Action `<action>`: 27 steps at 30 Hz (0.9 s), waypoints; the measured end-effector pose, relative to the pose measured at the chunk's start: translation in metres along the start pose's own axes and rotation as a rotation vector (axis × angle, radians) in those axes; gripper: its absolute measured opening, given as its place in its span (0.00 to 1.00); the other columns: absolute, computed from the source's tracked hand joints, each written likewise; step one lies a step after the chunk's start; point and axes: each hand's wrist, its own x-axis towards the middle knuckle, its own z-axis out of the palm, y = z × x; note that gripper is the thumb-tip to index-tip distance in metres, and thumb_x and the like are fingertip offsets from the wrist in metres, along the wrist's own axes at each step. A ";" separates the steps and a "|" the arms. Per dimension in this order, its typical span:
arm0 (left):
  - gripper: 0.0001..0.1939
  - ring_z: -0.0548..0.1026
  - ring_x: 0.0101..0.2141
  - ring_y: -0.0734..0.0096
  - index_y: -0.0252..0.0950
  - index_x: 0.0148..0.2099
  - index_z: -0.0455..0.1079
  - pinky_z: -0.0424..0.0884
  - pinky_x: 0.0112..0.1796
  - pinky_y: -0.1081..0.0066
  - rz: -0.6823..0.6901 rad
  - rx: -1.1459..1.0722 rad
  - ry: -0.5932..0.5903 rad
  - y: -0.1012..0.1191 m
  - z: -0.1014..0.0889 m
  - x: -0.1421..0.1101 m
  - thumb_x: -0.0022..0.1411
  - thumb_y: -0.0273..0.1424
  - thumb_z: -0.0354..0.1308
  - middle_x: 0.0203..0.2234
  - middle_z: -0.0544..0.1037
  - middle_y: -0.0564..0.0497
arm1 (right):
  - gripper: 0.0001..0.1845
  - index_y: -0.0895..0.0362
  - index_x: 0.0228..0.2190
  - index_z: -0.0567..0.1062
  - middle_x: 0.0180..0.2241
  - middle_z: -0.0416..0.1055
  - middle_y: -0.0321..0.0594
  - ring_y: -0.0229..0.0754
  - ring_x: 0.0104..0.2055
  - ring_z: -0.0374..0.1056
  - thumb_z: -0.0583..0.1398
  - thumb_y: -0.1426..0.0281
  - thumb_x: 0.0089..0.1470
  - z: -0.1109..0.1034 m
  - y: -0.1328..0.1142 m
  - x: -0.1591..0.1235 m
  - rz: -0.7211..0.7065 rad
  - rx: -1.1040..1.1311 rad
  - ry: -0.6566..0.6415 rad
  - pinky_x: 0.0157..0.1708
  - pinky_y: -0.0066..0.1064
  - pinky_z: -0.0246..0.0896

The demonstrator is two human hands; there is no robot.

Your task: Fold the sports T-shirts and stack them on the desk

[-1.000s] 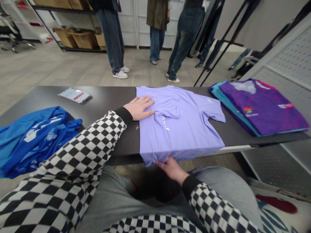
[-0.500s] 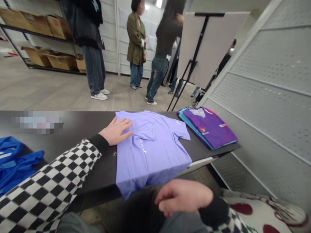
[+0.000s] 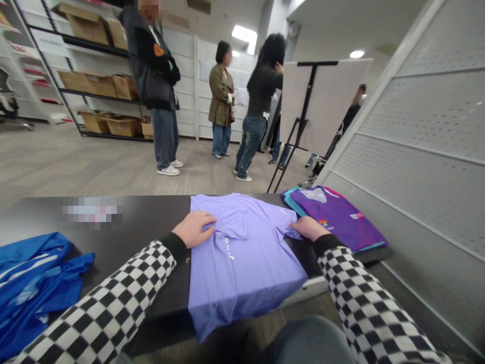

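The left hand lies flat on the lilac T-shirt, the right hand open on its sleeve (purple shirts stacked, blue shirt crumpled).

Gray floor stretches beyond the far edge of a black table. Metal shelves loaded with cardboard boxes line the far left, and white wall panels close off the back under ceiling lights. A white board stands on a black easel near the table's far right corner, beside a perforated gray wall.
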 end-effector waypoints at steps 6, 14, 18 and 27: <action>0.25 0.67 0.74 0.47 0.44 0.69 0.78 0.56 0.75 0.41 0.006 -0.048 -0.177 0.007 -0.002 0.000 0.74 0.39 0.58 0.72 0.74 0.44 | 0.08 0.55 0.27 0.76 0.24 0.73 0.37 0.42 0.27 0.67 0.63 0.65 0.57 -0.005 -0.024 0.018 -0.023 0.143 0.013 0.27 0.32 0.57; 0.27 0.64 0.75 0.46 0.45 0.72 0.75 0.51 0.75 0.36 0.020 -0.063 -0.291 0.016 -0.010 0.003 0.74 0.40 0.58 0.75 0.70 0.42 | 0.12 0.53 0.29 0.71 0.29 0.71 0.33 0.40 0.33 0.65 0.64 0.61 0.61 0.039 -0.184 -0.019 -0.559 0.350 -0.072 0.34 0.30 0.60; 0.13 0.81 0.59 0.45 0.42 0.45 0.86 0.47 0.76 0.34 -0.083 0.028 -0.277 0.011 -0.018 -0.002 0.72 0.36 0.59 0.48 0.88 0.40 | 0.12 0.53 0.44 0.78 0.41 0.81 0.39 0.45 0.41 0.75 0.68 0.60 0.64 0.071 -0.233 -0.050 -0.910 0.253 -0.521 0.46 0.36 0.70; 0.15 0.82 0.47 0.53 0.42 0.40 0.83 0.77 0.55 0.58 -0.374 -0.044 0.113 -0.029 -0.037 -0.008 0.70 0.33 0.54 0.39 0.87 0.46 | 0.17 0.54 0.57 0.81 0.57 0.82 0.50 0.52 0.62 0.76 0.57 0.68 0.74 0.076 -0.180 0.008 -0.614 0.279 -0.202 0.69 0.47 0.65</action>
